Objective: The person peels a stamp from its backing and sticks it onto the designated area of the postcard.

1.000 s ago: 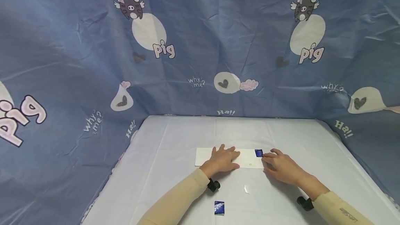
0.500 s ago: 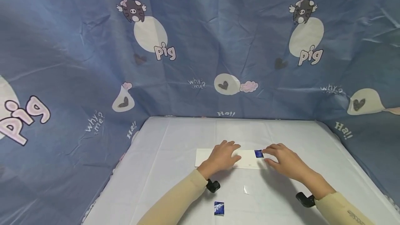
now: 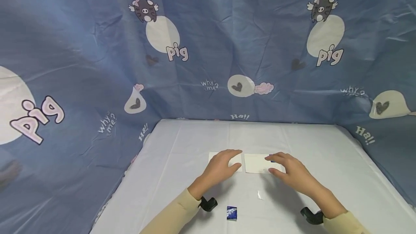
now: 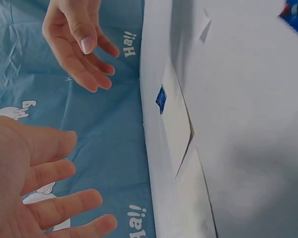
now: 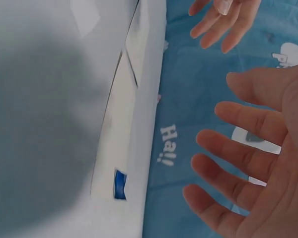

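Two flat white cards lie end to end with a narrow gap between them: the right card and the left card. A small blue piece lies on the right card near its outer end. Above the left card hovers my left hand, fingers spread and holding nothing. My right hand is raised over the right card's outer end, also empty, partly hiding the blue piece in the head view. Both wrist views show the hands off the cards.
A blue packet lies near the front of the white table. A small clear-white scrap sits between it and the right card. Behind the table hangs a blue patterned curtain.
Both hands have lifted off the white cards. My left hand has drawn leftward, uncovering the gap between the cards.
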Available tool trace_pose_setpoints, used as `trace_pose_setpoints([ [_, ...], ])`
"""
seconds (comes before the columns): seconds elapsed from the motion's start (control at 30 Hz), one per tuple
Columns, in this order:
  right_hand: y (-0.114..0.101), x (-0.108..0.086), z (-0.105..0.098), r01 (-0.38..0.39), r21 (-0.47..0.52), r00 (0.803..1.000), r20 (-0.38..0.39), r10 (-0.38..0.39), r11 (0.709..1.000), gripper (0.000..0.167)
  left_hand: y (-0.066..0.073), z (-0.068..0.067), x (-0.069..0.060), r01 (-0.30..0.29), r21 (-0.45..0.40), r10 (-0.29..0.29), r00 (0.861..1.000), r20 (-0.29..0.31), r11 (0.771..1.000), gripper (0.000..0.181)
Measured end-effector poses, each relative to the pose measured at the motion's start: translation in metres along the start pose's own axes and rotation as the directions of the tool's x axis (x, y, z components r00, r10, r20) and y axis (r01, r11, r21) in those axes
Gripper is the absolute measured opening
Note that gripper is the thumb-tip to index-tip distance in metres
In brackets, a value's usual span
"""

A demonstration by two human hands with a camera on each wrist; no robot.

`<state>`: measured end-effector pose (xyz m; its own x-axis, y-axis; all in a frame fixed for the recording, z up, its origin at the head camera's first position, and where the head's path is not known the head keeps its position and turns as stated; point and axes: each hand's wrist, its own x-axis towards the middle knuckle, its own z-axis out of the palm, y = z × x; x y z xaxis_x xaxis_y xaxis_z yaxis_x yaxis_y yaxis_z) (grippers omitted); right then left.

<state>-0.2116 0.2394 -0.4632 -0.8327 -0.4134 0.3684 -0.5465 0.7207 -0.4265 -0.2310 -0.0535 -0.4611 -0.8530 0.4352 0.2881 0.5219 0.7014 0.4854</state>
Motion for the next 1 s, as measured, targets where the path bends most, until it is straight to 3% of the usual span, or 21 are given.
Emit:
trace_pose_setpoints([
  [0.33, -0.021, -0.009, 0.019, -0.026, 0.047, 0.999, -0.024, 0.027, 0.999, 0.041, -0.001, -0.008, -0.035, -0.005, -0.016, 0.005, 0.999, -0.031, 1.0, 0.047],
  [0.53, -0.036, -0.015, 0.033, -0.024, 0.077, 0.999, -0.041, 0.027, 0.997, 0.044, -0.002, -0.007, -0.057, 0.043, -0.049, -0.045, 0.998, -0.039, 0.998, 0.048],
  [0.8, -0.055, -0.021, 0.058, 0.012, 0.111, 0.999, -0.048, -0.006, 0.994, 0.047, -0.011, 0.008, -0.089, 0.061, -0.137, -0.068, 0.997, -0.041, 0.989, 0.047],
  [1.0, -0.067, -0.027, 0.072, 0.021, 0.128, 1.0, 0.011, -0.023, 0.992, 0.042, -0.012, 0.021, -0.108, 0.081, -0.165, -0.082, 0.997, -0.002, 0.983, 0.04],
])
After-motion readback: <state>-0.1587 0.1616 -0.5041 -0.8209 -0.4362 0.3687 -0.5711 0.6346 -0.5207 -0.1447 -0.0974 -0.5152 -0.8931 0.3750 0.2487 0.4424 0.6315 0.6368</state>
